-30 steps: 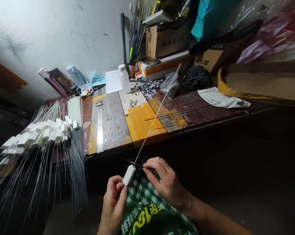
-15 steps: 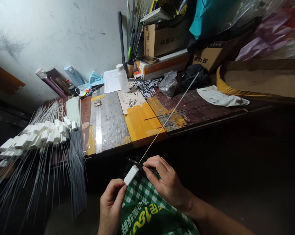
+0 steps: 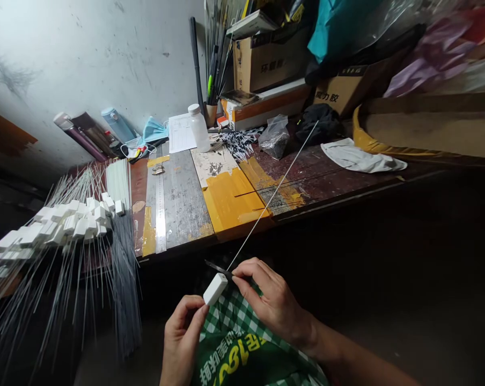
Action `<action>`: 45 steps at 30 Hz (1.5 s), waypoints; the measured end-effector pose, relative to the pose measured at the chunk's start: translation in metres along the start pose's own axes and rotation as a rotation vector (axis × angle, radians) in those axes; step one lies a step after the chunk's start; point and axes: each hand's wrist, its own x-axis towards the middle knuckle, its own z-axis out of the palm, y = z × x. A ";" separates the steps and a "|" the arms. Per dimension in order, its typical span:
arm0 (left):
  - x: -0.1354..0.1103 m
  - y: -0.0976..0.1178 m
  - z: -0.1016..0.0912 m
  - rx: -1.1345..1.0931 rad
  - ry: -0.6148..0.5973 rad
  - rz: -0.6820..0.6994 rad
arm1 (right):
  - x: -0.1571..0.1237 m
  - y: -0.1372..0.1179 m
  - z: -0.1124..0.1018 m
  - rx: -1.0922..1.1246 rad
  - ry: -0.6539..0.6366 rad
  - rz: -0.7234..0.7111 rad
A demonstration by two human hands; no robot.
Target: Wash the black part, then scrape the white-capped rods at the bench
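Between thumb and fingers, my left hand (image 3: pixel 183 333) pinches the lower end of a small white block (image 3: pixel 215 289). A long thin pale rod (image 3: pixel 275 194) rises from the block's upper end and slants away up to the right. My right hand (image 3: pixel 269 295) is closed on a narrow dark blade-like tool (image 3: pixel 213 265), whose exact kind I cannot make out. The tool lies across the foot of the rod, right at the block's top; whether it touches is unclear. Both hands are above a green checked apron (image 3: pixel 236 343).
On the left, a heap of white blocks with rods (image 3: pixel 79 220) overhangs the table (image 3: pixel 326 182). A steel ruler (image 3: pixel 160 214) lies near the front edge. Behind are a white bottle (image 3: pixel 199 128), small metal pieces (image 3: pixel 215 168), a plastic bag (image 3: pixel 274 136) and a white cloth (image 3: pixel 359 155).
The dark tool has shifted slightly left and down, nearer the block's top, and tilts a little differently. My left hand keeps its pinch on the block. The whole view has moved slightly.
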 end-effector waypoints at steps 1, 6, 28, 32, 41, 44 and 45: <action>0.000 0.000 0.000 0.001 -0.001 -0.001 | 0.000 0.000 0.000 0.001 -0.008 0.003; 0.001 0.000 -0.002 0.011 -0.013 -0.029 | 0.001 0.000 0.000 0.005 -0.039 0.027; 0.001 0.004 0.006 -0.106 0.040 -0.109 | 0.000 -0.001 0.007 0.022 -0.001 0.024; 0.003 0.007 0.009 -0.152 0.034 -0.106 | 0.001 -0.001 0.004 0.041 0.059 0.058; 0.003 0.008 0.009 -0.146 0.043 -0.096 | 0.002 -0.001 0.005 0.027 0.045 0.031; 0.003 0.009 0.010 -0.157 0.050 -0.104 | 0.002 -0.002 0.006 0.023 0.042 0.024; 0.003 0.010 0.010 -0.154 0.054 -0.102 | 0.002 -0.003 0.006 0.022 0.044 0.021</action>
